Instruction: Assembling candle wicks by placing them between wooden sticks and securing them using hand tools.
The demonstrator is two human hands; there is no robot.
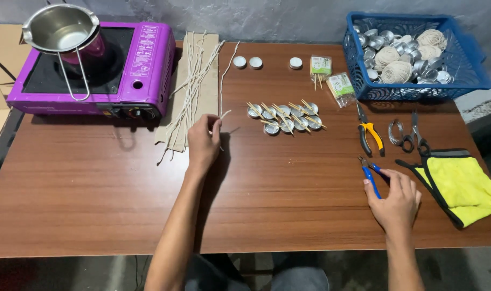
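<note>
Two bare forearms reached up from six o'clock across the brown wooden worktop (94, 188). The left hand (203, 141) lay stretched toward twelve o'clock, wrist straight, back of the hand up, its fingertips pinched shut on the lower end of a waxed wick string (224, 81) that ran away toward one o'clock. Just to the hand's ten o'clock, a loose bundle of similar wick strings (191, 86) lay on a strip of cardboard (210, 64).

The right hand (395, 199) rested low at about four o'clock on the worktop, palm down, fingers curled closed around the handles of blue-handled pliers (369, 175), whose nose pointed toward eleven o'clock.

Between the two hands, nearer twelve o'clock, sat a cluster of small metal cups (284, 117) with thin wooden sticks laid across them. At the right hand's twelve o'clock lay yellow-handled pliers (370, 134), and just beside them scissors (418, 134). A yellow cloth (463, 186) lay at the hand's three o'clock, near but apart from it.

Far off at ten o'clock stood a purple portable stove (143, 64) carrying a steel pouring pot (59, 27). At two o'clock a blue plastic basket (471, 59) held more metal cups and balls of twine (396, 71).
</note>
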